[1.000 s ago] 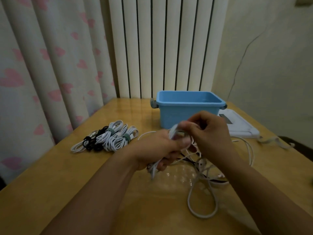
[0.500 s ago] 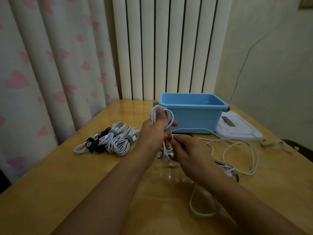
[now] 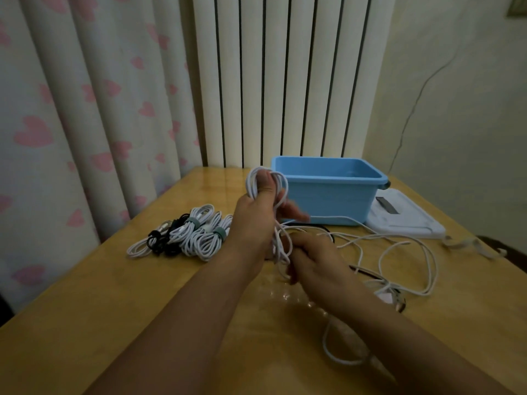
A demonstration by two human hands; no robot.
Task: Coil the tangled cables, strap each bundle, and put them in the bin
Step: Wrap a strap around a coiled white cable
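Observation:
My left hand [image 3: 256,215] grips a half-wound white cable coil [image 3: 281,183], its loops standing up above the thumb in front of the blue bin [image 3: 328,192]. Just below, my right hand [image 3: 313,266] pinches the same cable's hanging strands. The loose rest of the white cable [image 3: 405,260] trails across the table to the right, tangled with a black cable [image 3: 368,272]. Several strapped bundles [image 3: 196,235], white and black with grey-green straps, lie left of my hands.
A white flat lid-like object [image 3: 405,220] lies right of the bin, and a loose strap [image 3: 473,246] lies near the table's right edge. A curtain and a white radiator stand behind the wooden table [image 3: 85,309]. A white cable loop [image 3: 336,354] lies under my right forearm.
My left hand has risen with the coil, held upright in front of the bin. My right hand dropped from above the coil to below it, holding the strands.

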